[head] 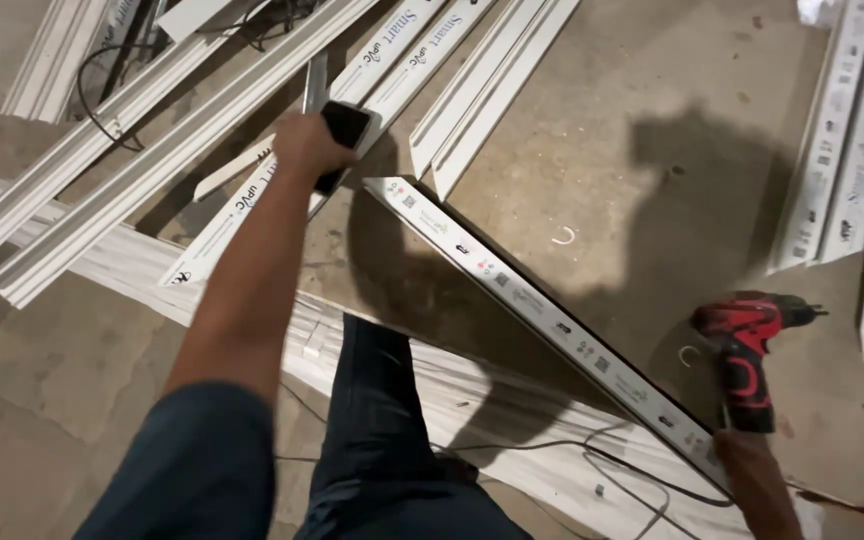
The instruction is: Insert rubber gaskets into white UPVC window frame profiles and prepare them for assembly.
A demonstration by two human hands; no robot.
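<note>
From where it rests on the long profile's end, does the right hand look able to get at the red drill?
Probably yes. The right hand sits on the near end of the long white profile, and the red drill lies on the concrete floor just beyond it, with nothing between them.

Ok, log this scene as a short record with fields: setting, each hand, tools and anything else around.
setting: concrete floor strewn with long white profiles
left hand: gripping a black object over the profiles; what it is cannot be told
right hand: on the near end of a taped profile lying diagonally
tool: red drill standing on the floor by the right hand
cables: black cable trailing near the person's leg
</note>
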